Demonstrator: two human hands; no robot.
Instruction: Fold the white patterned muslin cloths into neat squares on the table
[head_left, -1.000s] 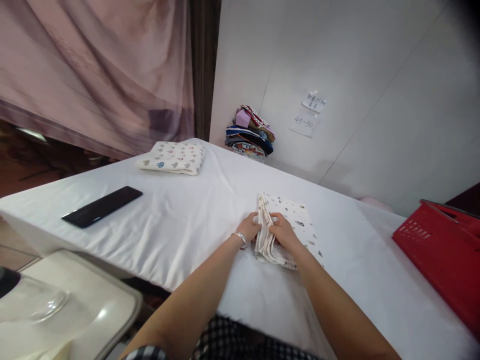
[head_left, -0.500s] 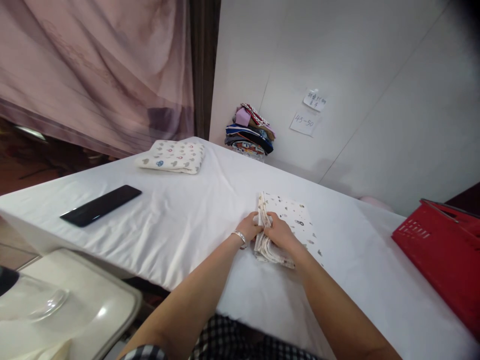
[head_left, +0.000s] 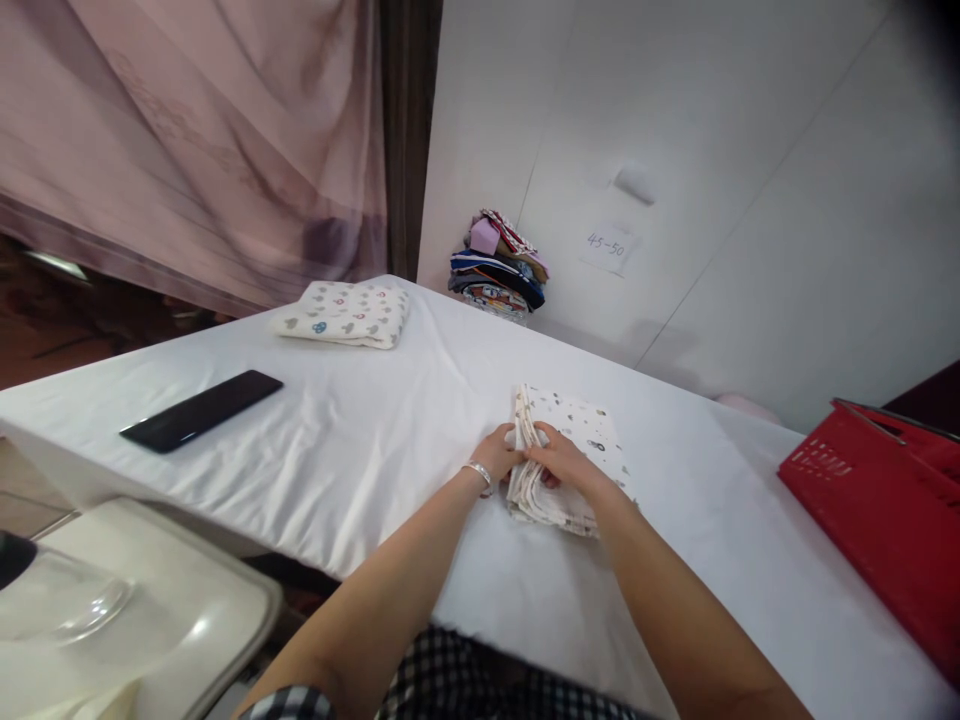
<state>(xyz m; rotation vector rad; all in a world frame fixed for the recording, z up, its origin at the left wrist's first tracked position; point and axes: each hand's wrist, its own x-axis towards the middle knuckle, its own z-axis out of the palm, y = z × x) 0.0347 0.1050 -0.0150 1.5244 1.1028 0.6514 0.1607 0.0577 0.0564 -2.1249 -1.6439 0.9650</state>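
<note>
A white cloth with a small dark print (head_left: pixel 574 420) lies on the white-covered table (head_left: pixel 360 430), folded in several layers. My left hand (head_left: pixel 496 458), with a silver bracelet at the wrist, grips the cloth's left edge. From the other side my right hand (head_left: pixel 564 462) closes on the layered edges, thumb close to the left hand's fingers. The tips of the fingers are partly hidden by the layers. Another folded white cloth with grey, pink and blue prints (head_left: pixel 345 315) lies at the table's far left corner.
A flat black object (head_left: pixel 202 410) lies on the left of the table. Folded clothes are stacked (head_left: pixel 499 262) against the wall at the back. A red basket (head_left: pixel 877 510) stands on the right. A pale chair-like surface (head_left: pixel 172 600) is at lower left.
My right hand has shifted slightly on the layered edges, its fingers curling in more. The upper paper on the wall has curled over. The cloth stays in place.
</note>
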